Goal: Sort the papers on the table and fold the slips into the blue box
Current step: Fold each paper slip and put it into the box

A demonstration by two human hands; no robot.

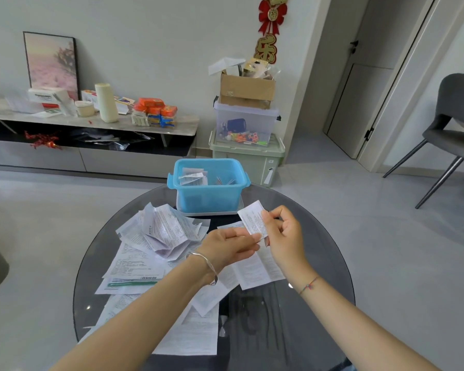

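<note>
Slip pinched in both hands, mid-fold.
I hold the slip just right of frame centre, my left hand pinching its lower corner and my right hand its right edge, above the table. I judge a fold is under way; next it needs creasing, then dropping into the blue box at upper centre. Unsorted papers lie centre left.
</note>
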